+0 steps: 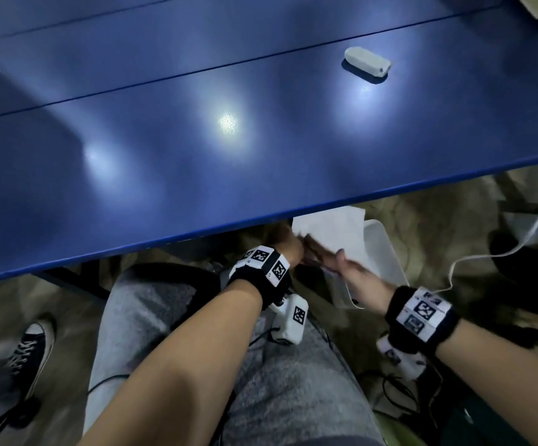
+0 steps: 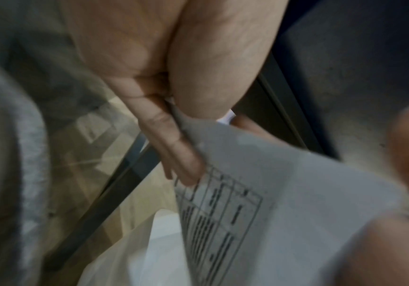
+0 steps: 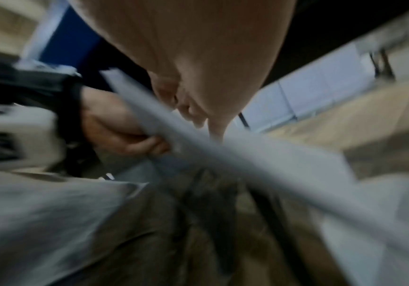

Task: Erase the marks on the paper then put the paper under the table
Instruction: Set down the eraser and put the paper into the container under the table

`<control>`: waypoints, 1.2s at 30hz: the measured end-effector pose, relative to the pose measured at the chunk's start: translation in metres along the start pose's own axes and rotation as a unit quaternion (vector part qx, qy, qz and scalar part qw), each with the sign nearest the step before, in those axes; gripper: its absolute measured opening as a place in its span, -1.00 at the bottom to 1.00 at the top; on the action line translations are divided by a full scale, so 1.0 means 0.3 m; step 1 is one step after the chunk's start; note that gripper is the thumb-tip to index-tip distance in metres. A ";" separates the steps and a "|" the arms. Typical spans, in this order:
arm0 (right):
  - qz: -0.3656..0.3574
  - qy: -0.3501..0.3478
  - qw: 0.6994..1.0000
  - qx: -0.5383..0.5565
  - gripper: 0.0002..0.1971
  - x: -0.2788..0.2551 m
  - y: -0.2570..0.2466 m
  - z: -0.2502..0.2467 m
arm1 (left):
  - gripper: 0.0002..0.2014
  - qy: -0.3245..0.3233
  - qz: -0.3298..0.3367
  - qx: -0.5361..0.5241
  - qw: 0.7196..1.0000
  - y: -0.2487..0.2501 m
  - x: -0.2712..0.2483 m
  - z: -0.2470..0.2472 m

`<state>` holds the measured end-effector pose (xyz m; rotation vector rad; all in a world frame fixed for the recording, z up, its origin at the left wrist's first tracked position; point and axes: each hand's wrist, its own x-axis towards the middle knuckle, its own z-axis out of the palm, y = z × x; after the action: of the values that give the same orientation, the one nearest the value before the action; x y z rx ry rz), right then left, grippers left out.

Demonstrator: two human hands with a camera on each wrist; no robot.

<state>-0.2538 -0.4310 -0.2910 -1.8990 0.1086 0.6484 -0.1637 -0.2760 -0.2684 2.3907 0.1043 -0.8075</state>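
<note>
I am sitting at the blue counter [image 1: 197, 156] with both hands down below its near edge. My left hand [image 1: 288, 244] is pinching the paper [image 1: 329, 233] between thumb and fingers [image 2: 173, 147], a tight grip on one corner beside a printed table of blurred lines. My right hand [image 1: 354, 275] is lying against the sheet with its fingers fairly straight, a loose grip; the right wrist view is too blurred to show more. The paper is hanging just under the counter's edge, partly hidden by it, above a white bin [image 1: 383, 255] on the floor. The eraser [image 1: 367, 61] is lying on the counter top, well apart from my hands. A white cable [image 1: 486, 252] is trailing across the floor to my right.
</note>
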 end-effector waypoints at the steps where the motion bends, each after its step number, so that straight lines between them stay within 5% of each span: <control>1: -0.006 -0.034 0.999 -0.018 -0.15 -0.022 -0.005 0.046 | -0.63 0.017 -0.012 0.007 1.000 0.001 0.001 -0.004; 3: -0.016 -0.058 0.994 -0.096 -0.13 -0.006 0.106 0.072 | -0.64 0.009 -0.020 0.023 0.999 -0.011 0.000 -0.017; 5: 0.132 -0.021 0.989 -0.057 -0.09 0.017 0.201 0.019 | -0.66 -0.012 -0.028 0.035 0.999 -0.032 -0.007 -0.033; 7: 0.300 0.017 0.953 -0.036 -0.20 0.045 0.295 -0.034 | -0.69 -0.013 -0.031 0.042 0.999 -0.053 -0.011 -0.039; 9: 0.349 0.062 0.931 -0.085 -0.30 0.072 0.279 -0.098 | -0.77 -0.013 -0.040 0.040 0.998 -0.051 -0.012 -0.041; 11: 0.237 0.143 0.959 -0.064 -0.26 0.042 0.149 -0.132 | -0.86 -0.028 -0.034 0.005 0.999 -0.041 -0.017 -0.034; 14: 0.028 0.081 0.996 0.006 -0.05 0.024 -0.016 -0.067 | -0.91 -0.063 -0.038 -0.024 0.997 -0.001 -0.034 -0.020; 16: -0.019 -0.015 0.999 -0.037 -0.18 0.042 -0.008 0.019 | -0.75 -0.058 -0.037 -0.009 0.998 0.001 -0.023 -0.015; 18: 0.023 -0.055 0.996 -0.069 -0.44 0.066 0.071 0.046 | -0.67 -0.042 -0.044 0.011 0.998 -0.011 -0.015 -0.022; 20: 0.162 -0.026 0.986 -0.004 -0.45 0.090 0.156 0.023 | -0.61 -0.042 -0.042 0.030 0.998 -0.026 -0.011 -0.037; 22: 0.287 -0.041 0.955 -0.064 -0.36 0.078 0.189 -0.023 | -0.64 -0.033 -0.041 0.044 0.998 -0.042 -0.015 -0.048; 25: 0.283 0.075 0.941 -0.169 0.00 0.083 0.157 -0.112 | -0.83 -0.036 -0.042 0.051 0.997 -0.039 -0.019 -0.055; 27: 0.164 0.165 0.969 -0.078 -0.21 0.091 0.080 -0.112 | -0.89 -0.041 -0.026 0.050 0.998 -0.020 -0.022 -0.050; 28: 0.076 0.146 0.985 -0.050 -0.32 0.090 0.025 -0.087 | -0.86 -0.050 -0.019 0.040 0.998 -0.008 -0.023 -0.042; 30: -0.067 0.045 0.993 -0.081 -0.17 0.095 -0.063 -0.005 | -0.72 -0.069 -0.003 0.037 0.997 0.010 -0.040 -0.031; 31: -0.082 0.024 0.987 -0.133 -0.08 0.114 -0.056 0.028 | -0.70 -0.057 -0.002 0.044 0.997 0.008 -0.040 -0.028; 33: -0.015 -0.013 0.983 -0.182 -0.15 0.169 0.052 0.037 | -0.68 -0.040 -0.017 0.040 0.998 0.004 -0.040 -0.032; 35: 0.169 -0.021 0.971 -0.169 -0.29 0.208 0.223 -0.026 | -0.63 -0.040 -0.005 0.066 0.997 -0.002 -0.035 -0.043; 36: 0.263 0.004 0.955 -0.136 -0.17 0.225 0.304 -0.056 | -0.62 -0.040 -0.007 0.073 0.997 -0.008 -0.040 -0.052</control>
<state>-0.2235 -0.4694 -0.3947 -2.1525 0.5701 1.0568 -0.1659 -0.2637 -0.2530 2.4909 0.0304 -0.9458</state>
